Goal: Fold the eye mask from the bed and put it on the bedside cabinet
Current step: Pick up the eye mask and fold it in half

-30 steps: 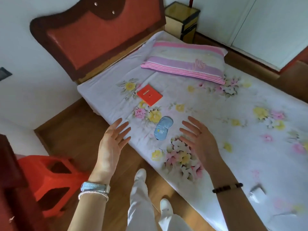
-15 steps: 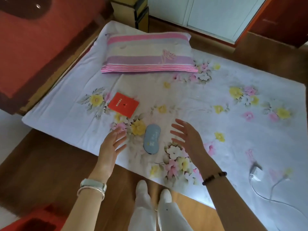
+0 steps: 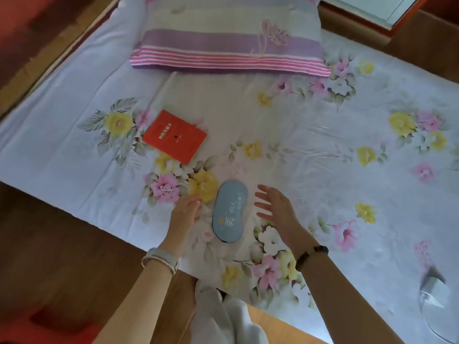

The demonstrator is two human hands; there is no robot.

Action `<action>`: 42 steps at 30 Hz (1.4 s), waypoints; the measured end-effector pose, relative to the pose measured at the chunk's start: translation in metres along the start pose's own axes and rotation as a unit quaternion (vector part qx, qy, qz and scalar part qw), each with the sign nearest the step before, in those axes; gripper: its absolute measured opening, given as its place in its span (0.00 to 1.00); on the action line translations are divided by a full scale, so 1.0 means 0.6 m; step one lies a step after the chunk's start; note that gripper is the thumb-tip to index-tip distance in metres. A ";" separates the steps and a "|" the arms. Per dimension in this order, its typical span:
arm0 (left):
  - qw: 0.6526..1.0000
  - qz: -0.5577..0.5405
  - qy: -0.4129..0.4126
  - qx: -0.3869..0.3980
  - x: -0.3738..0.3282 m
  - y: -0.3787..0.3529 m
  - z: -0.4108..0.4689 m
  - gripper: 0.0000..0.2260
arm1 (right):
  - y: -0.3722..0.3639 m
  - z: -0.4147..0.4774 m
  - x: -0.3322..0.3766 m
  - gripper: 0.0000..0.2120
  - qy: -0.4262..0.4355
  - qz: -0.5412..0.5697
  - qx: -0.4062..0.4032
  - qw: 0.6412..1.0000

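Note:
A light blue eye mask (image 3: 229, 211) with white print lies flat and unfolded on the flowered bed sheet (image 3: 310, 150), near the bed's front edge. My left hand (image 3: 184, 214) hovers just left of the mask, fingers apart, holding nothing. My right hand (image 3: 275, 207) is spread open just right of it, also apart from the mask. The bedside cabinet is out of view.
A red booklet (image 3: 174, 136) lies on the sheet behind and left of the mask. A striped pink and purple pillow (image 3: 231, 36) sits at the head of the bed. A white charger (image 3: 434, 289) with its cable lies at the right edge. Wooden floor (image 3: 62, 256) runs below the bed.
The view has swung down and closer over the bed. Both hands have moved forward and now flank the eye mask closely. The mask has not moved.

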State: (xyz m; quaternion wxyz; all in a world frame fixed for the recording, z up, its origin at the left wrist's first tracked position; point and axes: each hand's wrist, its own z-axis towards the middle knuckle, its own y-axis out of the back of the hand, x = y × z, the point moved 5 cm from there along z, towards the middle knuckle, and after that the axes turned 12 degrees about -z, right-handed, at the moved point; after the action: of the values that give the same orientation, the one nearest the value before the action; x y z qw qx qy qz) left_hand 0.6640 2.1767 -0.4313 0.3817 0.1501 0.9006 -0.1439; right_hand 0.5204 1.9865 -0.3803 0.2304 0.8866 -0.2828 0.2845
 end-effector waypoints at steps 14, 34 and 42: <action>0.989 0.142 -0.036 0.015 0.116 -0.070 0.165 0.13 | -0.066 0.177 -0.121 0.09 -0.042 0.061 0.012 0.997; 0.974 0.088 -0.174 0.114 -0.134 -0.137 -0.056 0.07 | 0.017 -0.021 0.097 0.10 0.234 -0.007 0.020 0.972; 0.984 -0.052 -0.145 0.093 -0.267 -0.135 -0.235 0.05 | 0.072 -0.219 0.257 0.08 0.354 -0.068 0.005 0.933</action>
State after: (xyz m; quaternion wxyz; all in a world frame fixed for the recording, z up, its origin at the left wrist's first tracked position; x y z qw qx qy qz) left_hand 0.6483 2.1295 -0.2083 0.4849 0.1152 0.8248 -0.2671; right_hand 0.5485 1.9722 -0.1754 0.3294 0.7464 -0.1207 0.5655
